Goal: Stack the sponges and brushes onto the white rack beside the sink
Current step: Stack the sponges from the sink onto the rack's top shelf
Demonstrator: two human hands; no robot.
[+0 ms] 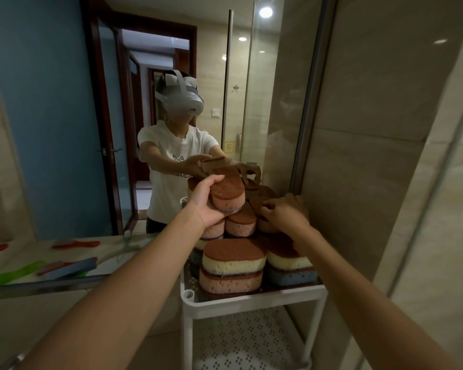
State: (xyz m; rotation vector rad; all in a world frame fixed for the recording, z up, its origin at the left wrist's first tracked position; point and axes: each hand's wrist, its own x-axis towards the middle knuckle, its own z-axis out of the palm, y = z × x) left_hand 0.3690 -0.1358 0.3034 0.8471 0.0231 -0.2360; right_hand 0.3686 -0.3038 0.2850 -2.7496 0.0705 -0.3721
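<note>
A white rack point(254, 299) stands against the mirror wall, its top shelf piled with several oval sponges. The front pile point(233, 265) has a brown-topped yellow sponge on a pink one. My left hand point(206, 201) grips a pink sponge with a brown scouring face point(229, 192), tilted above the pile. My right hand point(285, 212) rests on a brown sponge point(262, 206) at the top right of the pile, fingers curled on it. Brushes with green point(14, 273), red point(75, 244) and grey-blue point(70, 268) handles lie on the counter to the left.
A large mirror behind the rack shows a person in a white shirt and headset, with reflected hands. The counter edge point(51, 284) runs left of the rack. A lower perforated shelf point(246, 340) sits below. A tiled wall point(372, 182) closes the right side.
</note>
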